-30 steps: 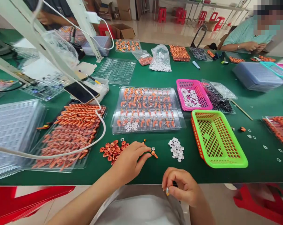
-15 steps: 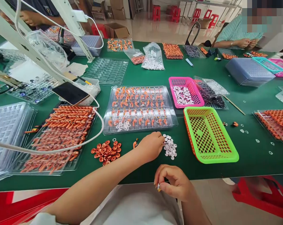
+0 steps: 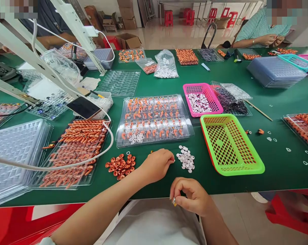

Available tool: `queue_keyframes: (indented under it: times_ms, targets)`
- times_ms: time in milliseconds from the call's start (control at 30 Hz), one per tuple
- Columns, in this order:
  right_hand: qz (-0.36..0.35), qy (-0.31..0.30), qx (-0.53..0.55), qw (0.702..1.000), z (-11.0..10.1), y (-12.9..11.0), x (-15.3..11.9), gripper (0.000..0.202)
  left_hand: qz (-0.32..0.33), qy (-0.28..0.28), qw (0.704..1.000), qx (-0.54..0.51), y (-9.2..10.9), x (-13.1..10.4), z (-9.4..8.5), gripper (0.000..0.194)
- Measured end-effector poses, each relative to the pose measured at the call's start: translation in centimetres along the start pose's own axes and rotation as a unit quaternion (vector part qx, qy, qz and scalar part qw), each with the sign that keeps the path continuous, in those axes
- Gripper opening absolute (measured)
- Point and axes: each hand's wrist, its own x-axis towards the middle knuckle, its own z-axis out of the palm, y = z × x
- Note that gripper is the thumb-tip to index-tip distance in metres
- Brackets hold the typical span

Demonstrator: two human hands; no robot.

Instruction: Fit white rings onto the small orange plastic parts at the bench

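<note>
My left hand point(image 3: 157, 165) is closed in a pinch just left of a pile of small white discs point(image 3: 186, 159). A bit of white shows at its fingertips, apparently one disc. Below that pile, near the table edge, my right hand point(image 3: 191, 196) pinches a small yellow-and-silver part point(image 3: 174, 201); most of it is hidden by the fingers. Copper-orange cup-shaped pieces point(image 3: 120, 166) lie heaped left of my left hand. Behind both hands, a clear plastic tray point(image 3: 155, 134) holds rows of orange curved parts, with white rings point(image 3: 136, 137) on its near left corner.
A green basket point(image 3: 258, 166) stands at right, with a pink basket point(image 3: 220, 110) of white pieces behind it. Trays of orange parts point(image 3: 77, 149) and a phone point(image 3: 83, 108) are at left, under a white cable point(image 3: 67, 167). Co-workers sit across the table.
My left hand has drawn back from the white disc pile, slightly left and nearer, still pinching. My right hand stays about where it was with its small part. The view has shifted slightly.
</note>
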Motion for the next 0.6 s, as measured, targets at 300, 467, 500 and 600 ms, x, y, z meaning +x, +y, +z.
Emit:
queue_keyframes:
  times_ms: [300, 467, 500, 600]
  targets:
    - [-0.017, 0.078, -0.028, 0.996, -0.1, -0.7, -1.0, 0.011, 0.027, 0.041, 0.983, -0.179, 0.8, -2.7, -0.8, 0.014]
    - [-0.058, 0.213, -0.068, 0.973, 0.1, -0.6, -0.9, 0.011, -0.061, -0.017, 0.892, -0.447, 1.3, -4.4, -1.3, 0.016]
    - [-0.061, 0.212, -0.083, 0.972, 0.4, -0.6, -0.6, 0.011, -0.073, -0.012, 0.867, -0.493, 1.3, -4.6, -1.1, 0.018]
    - [-0.077, 0.193, -0.139, 0.968, 1.6, -0.9, 0.5, 0.011, -0.101, 0.04, 0.825, -0.554, 1.2, -4.8, -0.2, 0.021]
